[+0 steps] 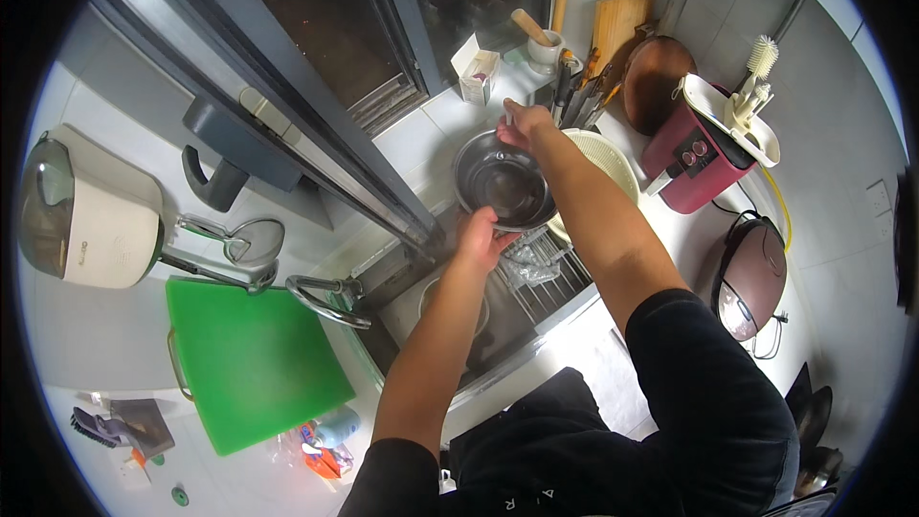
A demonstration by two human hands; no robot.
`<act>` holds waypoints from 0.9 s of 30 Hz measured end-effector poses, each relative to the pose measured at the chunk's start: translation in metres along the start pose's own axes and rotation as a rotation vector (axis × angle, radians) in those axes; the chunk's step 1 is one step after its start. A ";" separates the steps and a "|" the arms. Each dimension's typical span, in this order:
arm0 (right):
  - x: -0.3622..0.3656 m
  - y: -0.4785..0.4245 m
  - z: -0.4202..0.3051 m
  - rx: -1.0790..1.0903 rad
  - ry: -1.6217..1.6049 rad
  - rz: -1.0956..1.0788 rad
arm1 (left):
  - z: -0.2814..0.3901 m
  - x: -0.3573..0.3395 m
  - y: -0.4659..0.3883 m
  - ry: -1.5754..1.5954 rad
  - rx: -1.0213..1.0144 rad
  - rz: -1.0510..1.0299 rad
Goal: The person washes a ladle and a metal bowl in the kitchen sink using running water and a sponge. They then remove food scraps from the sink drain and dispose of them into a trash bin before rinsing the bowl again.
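A dark grey metal bowl is tipped over the far end of the sink, its inside facing me. My left hand grips its near rim, thumb over the edge. At the far rim is my right hand, with fingers curled; whether it holds the rim or something small is hidden. A cream plastic colander sits behind the bowl, partly covered by my right forearm. Below the bowl, a crumpled clear plastic bag lies on a metal drying rack across the sink.
Left of the sink are a chrome faucet and a green cutting board. Several knives, an open small box and a mortar stand beyond. A dark red appliance and a rice cooker are right.
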State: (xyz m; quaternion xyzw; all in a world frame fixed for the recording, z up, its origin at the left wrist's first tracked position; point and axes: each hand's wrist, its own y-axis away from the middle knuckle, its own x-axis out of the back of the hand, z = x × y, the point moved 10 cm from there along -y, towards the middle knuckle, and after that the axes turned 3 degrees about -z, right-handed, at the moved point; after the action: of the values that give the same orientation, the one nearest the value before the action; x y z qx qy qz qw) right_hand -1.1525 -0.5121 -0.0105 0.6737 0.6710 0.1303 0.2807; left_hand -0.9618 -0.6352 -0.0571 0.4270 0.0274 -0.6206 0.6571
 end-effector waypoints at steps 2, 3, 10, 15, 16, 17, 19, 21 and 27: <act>0.003 0.008 -0.004 0.067 0.022 0.024 | 0.001 -0.003 0.000 0.011 -0.014 -0.013; 0.007 0.011 -0.001 0.094 0.038 0.037 | 0.001 -0.006 0.005 0.019 -0.018 -0.018; -0.010 0.103 0.134 0.058 0.126 -0.156 | -0.033 0.053 0.084 0.011 -0.045 0.064; -0.069 0.179 0.274 0.145 0.533 -0.501 | -0.117 0.117 0.144 0.083 0.116 0.131; -0.093 0.221 0.306 -0.218 0.325 -0.727 | -0.118 0.124 0.150 0.060 0.139 0.172; -0.097 0.246 0.332 -0.344 0.286 -0.823 | -0.123 0.141 0.161 0.070 0.135 0.221; -0.107 0.271 0.358 -0.293 0.287 -1.039 | -0.106 0.162 0.182 -0.018 0.096 0.330; -0.086 0.270 0.370 0.118 1.239 -1.143 | -0.109 0.196 0.203 0.039 0.034 0.324; -0.128 0.238 0.379 0.275 1.314 -0.877 | -0.132 0.197 0.211 0.168 0.035 0.261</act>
State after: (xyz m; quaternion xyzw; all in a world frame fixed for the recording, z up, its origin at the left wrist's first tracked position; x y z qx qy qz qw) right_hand -0.7538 -0.7010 -0.1600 0.1625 0.9128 0.2944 -0.2316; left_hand -0.6744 -0.7415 -0.1410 0.4887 0.0157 -0.4922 0.7202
